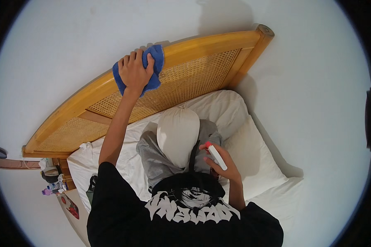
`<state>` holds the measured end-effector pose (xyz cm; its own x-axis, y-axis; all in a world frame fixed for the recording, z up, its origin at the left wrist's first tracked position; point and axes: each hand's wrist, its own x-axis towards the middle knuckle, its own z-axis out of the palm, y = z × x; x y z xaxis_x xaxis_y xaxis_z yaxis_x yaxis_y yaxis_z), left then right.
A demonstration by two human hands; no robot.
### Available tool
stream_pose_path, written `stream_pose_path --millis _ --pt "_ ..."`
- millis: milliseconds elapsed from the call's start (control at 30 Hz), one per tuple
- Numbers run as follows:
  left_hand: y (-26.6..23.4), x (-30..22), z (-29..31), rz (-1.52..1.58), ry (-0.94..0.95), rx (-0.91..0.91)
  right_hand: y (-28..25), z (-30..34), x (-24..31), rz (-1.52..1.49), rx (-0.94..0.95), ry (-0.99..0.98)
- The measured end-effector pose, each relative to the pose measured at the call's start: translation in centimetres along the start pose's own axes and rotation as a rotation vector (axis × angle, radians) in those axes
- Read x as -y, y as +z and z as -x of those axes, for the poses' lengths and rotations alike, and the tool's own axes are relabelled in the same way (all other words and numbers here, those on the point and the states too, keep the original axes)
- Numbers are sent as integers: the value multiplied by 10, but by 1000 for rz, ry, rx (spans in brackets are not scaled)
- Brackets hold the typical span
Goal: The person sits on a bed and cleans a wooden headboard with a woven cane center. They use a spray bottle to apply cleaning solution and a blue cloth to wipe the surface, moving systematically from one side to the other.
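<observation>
My left hand (pixel 135 72) presses a blue cloth (pixel 156 59) onto the curved top rail of a wooden headboard (pixel 214 41). Its fingers bend over the rail's upper edge, and the cloth drapes down over the woven cane panel (pixel 193 76). Lower down, in front of my lap, my right hand (pixel 226 166) grips a spray bottle by its neck. The white spray head (pixel 217 156) with its red nozzle shows above the fingers; most of the bottle's body is hidden.
I sit on a bed with a white sheet (pixel 125 144); a pale bolster (pixel 178 136) lies across my legs. White pillows (pixel 253 152) are at the right, against the wall (pixel 317 103). At the far left, bottles and small items crowd a wooden bedside stand (pixel 66 168).
</observation>
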<state>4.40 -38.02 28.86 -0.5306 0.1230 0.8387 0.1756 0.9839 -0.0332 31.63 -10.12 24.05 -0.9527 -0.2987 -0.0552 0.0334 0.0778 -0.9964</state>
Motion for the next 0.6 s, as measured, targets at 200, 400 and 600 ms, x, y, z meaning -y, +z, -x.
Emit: stream_pose_path --millis 200,400,600 --pt "23 -45 -28 38 52 -41 -20 -6 5 -9 -80 -38" --pt "62 -112 -59 152 63 37 -30 -5 23 60 -137 30" --pt "99 -196 -93 252 90 142 -27 7 37 107 -208 47"
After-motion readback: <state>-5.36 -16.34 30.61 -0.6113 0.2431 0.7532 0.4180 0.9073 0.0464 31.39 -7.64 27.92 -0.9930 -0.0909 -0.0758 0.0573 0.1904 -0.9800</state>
